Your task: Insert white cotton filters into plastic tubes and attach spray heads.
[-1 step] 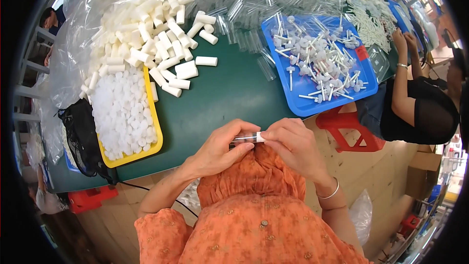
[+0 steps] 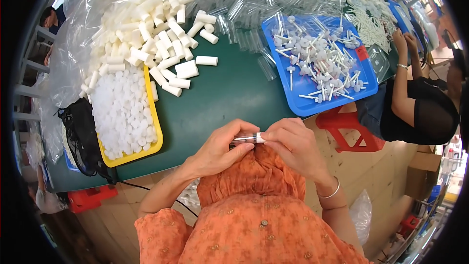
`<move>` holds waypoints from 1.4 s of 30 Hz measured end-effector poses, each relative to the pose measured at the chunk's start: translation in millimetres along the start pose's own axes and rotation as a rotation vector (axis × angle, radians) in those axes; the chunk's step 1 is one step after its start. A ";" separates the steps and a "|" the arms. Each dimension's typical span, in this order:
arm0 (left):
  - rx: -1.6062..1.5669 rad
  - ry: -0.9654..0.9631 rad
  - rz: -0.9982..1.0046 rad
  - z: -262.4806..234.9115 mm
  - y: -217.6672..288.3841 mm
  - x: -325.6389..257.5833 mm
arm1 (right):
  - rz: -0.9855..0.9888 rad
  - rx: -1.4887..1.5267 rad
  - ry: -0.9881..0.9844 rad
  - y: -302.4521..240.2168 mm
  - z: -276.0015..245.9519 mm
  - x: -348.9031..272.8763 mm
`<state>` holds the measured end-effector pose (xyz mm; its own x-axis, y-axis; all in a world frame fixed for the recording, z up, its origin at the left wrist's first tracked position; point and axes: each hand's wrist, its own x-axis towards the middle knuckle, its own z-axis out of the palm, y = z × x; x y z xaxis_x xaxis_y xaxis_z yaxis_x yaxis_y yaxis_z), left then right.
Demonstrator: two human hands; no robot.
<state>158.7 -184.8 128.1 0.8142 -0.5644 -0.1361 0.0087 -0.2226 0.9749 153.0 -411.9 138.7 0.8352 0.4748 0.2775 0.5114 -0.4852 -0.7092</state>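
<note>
One clear tube (image 2: 245,139), white cap nearly seated, pinched between left hand (image 2: 220,149) and right hand (image 2: 293,143); heaps of white plugs (image 2: 146,34) and stemmed caps (image 2: 322,58) apparently unassembled.

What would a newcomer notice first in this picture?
Probably the two hands at the centre, left hand and right hand, pinching a small clear tube between them. Behind, on the green table, a heap of white cylinders spills beside a yellow tray, with a blue tray to the right.
</note>
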 end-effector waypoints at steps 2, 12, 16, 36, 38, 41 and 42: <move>-0.098 0.055 0.023 3.4 -5.1 -2.2 | 0.009 0.056 -0.015 -1.6 3.4 5.5; 0.143 0.013 0.080 7.3 8.8 -12.6 | 0.381 0.685 -0.161 6.0 12.3 -7.1; 0.014 0.044 -0.053 14.1 0.9 -17.2 | 0.461 0.942 -0.147 8.8 12.2 -7.6; -0.893 0.367 -0.349 97.1 -62.8 -8.6 | 0.716 1.138 0.372 -2.9 106.6 -78.8; -0.891 0.406 -0.369 97.5 -51.4 -5.0 | 0.780 1.228 0.351 -3.9 107.1 -73.8; -0.805 0.363 -0.491 89.0 -40.1 -6.4 | 0.923 1.409 0.288 -12.8 105.0 -68.6; -0.778 0.305 -0.599 84.7 -38.3 -6.4 | 0.948 1.485 0.296 -17.2 103.1 -64.0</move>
<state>104.0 -239.9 76.7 0.6645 -0.2797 -0.6929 0.7472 0.2367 0.6210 69.9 -358.3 66.3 0.7972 0.2383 -0.5547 -0.5710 0.5959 -0.5647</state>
